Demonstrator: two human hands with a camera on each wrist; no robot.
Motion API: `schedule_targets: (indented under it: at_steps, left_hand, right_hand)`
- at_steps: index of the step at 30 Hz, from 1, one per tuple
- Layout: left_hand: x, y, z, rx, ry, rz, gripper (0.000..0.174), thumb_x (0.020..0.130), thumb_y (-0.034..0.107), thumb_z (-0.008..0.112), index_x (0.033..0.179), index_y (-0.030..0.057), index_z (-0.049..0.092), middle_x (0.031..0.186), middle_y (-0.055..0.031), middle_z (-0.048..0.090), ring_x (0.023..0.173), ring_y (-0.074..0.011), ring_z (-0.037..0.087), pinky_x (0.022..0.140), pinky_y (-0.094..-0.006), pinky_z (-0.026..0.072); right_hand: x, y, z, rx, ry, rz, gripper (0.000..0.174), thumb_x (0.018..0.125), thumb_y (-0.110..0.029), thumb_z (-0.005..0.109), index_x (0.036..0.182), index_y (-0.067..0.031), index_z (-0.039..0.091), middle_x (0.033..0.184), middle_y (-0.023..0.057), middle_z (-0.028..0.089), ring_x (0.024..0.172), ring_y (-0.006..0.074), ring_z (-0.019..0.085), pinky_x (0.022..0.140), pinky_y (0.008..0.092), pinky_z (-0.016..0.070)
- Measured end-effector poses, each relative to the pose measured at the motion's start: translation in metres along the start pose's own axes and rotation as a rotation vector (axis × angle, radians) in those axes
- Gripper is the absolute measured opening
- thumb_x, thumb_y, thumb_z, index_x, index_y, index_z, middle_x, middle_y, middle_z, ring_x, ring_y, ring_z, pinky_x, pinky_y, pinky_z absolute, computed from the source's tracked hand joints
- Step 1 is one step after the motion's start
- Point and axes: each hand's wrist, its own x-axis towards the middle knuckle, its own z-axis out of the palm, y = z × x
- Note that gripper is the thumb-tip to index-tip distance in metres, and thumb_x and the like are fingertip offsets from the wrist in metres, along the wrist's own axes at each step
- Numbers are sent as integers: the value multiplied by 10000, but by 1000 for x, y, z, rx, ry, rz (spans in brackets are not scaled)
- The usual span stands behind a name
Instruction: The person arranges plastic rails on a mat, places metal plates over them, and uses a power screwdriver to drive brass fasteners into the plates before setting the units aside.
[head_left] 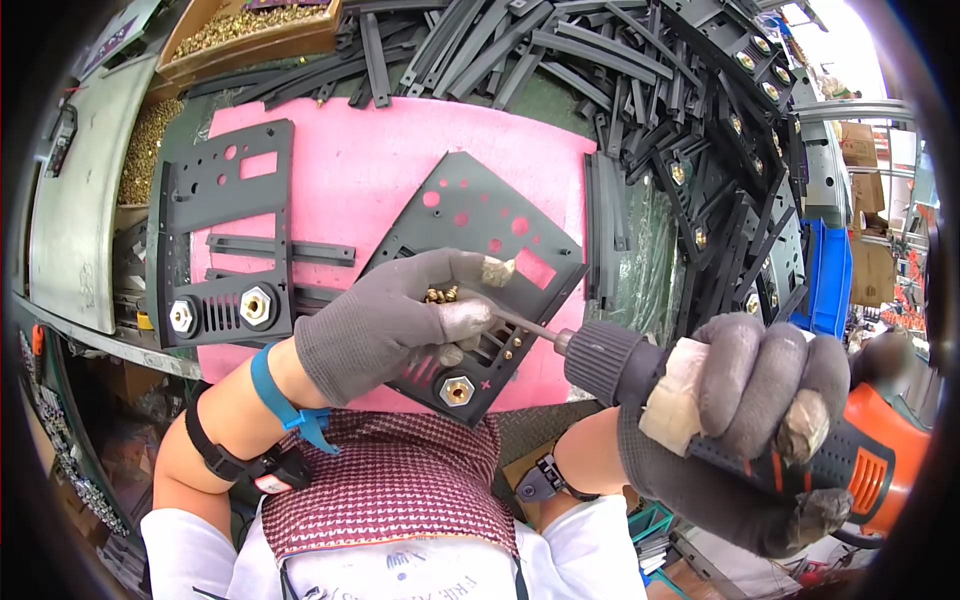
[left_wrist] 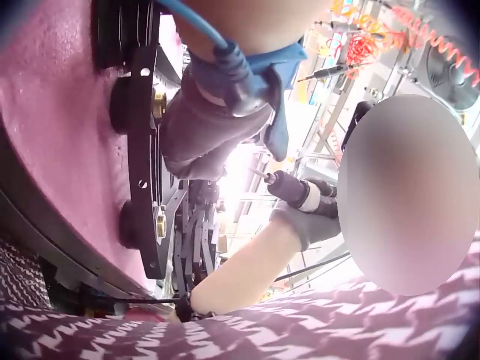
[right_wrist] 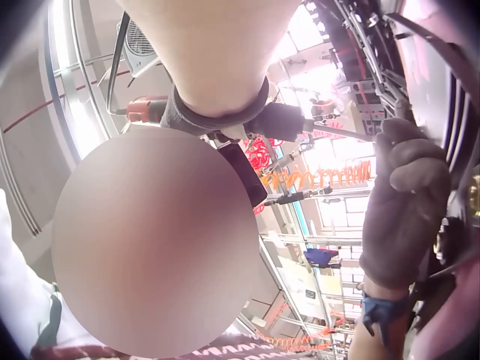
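Observation:
My gloved left hand (head_left: 395,312) holds several small brass screws (head_left: 441,295) in its curled fingers, over a dark metal panel (head_left: 470,200). The panel lies at an angle, with round holes, slots and a brass hex fitting (head_left: 457,391) near its lower corner. My gloved right hand (head_left: 765,400) grips an orange and black power drill (head_left: 880,455). Its long thin bit (head_left: 530,325) points left, the tip right at the left thumb. In the right wrist view the bit (right_wrist: 341,133) also reaches toward the left hand (right_wrist: 405,202).
Pink foam (head_left: 340,140) covers the work surface. A second panel (head_left: 225,180) with two hex fittings lies at left, beside loose dark strips (head_left: 290,248). More strips (head_left: 480,50) pile up behind. A wooden box (head_left: 250,40) of brass pieces stands back left, a blue bin (head_left: 830,265) at right.

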Motion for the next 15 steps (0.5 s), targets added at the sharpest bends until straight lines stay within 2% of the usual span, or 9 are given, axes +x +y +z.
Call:
schedule_targets:
  at_steps: [3,5,6,7,9,10,12,13,15]
  left_hand:
    - [-5,3,4,-39,80,-27,491,879,168,699,1298,-6,512,797,31,500,712,-64,441,652,-235,408]
    - [-4,-2,0,-128,4,-93,423,877,188,708,1237,6,580,770,39,479,676,-72,416,621,-237,385]
    - [-4,-4,1,-118,5,-88,329,898,264,696,1106,17,634,746,31,469,632,-81,394,569,-234,352]
    - [-3,-6,0,-115,5,-85,329,898,264,696,1106,17,634,746,31,469,632,-81,394,569,-234,352]
    - [-3,-9,-3,-82,-105,-89,385,928,416,638,969,33,620,713,18,458,576,-79,368,514,-230,314]
    - [-4,-8,-1,-81,-105,-88,385,928,416,638,969,33,620,713,18,458,576,-79,368,514,-230,314]
    - [-8,-3,4,-44,0,-137,504,927,548,575,874,46,574,682,10,454,529,-70,339,478,-230,277]
    - [-10,-2,5,-44,0,-138,504,927,548,575,874,46,574,682,10,454,529,-70,339,478,-230,277]
    - [-12,-2,6,105,44,-42,555,917,604,547,866,52,571,674,6,491,517,-58,347,466,-225,272]
  right_hand:
    - [8,-10,-2,25,-126,127,405,683,-277,792,840,-91,468,571,7,472,547,120,451,495,232,383]
    - [4,-4,-2,50,-110,50,405,678,-269,800,831,-92,469,573,9,477,545,120,449,497,237,388]
    - [2,-3,-2,68,-92,-17,406,674,-261,808,823,-93,470,574,10,482,543,119,446,498,243,392]
    - [2,-6,1,70,-94,-20,406,674,-261,808,823,-93,470,574,10,482,543,119,446,498,243,392]
    - [3,-15,5,68,-31,81,390,680,-211,815,811,-99,465,570,18,491,540,120,453,498,255,401]
    - [3,-15,6,68,-32,80,390,680,-211,815,811,-99,465,570,18,491,540,120,453,498,255,401]
    - [-1,-24,2,66,-49,101,367,698,-208,799,812,-97,468,571,28,497,534,132,457,499,267,405]
    - [-3,-29,4,65,-58,112,356,707,-206,792,813,-95,470,571,33,499,531,138,459,500,272,407]
    - [-2,-27,2,61,-77,134,334,725,-203,777,814,-93,474,571,43,505,526,149,463,501,284,411]
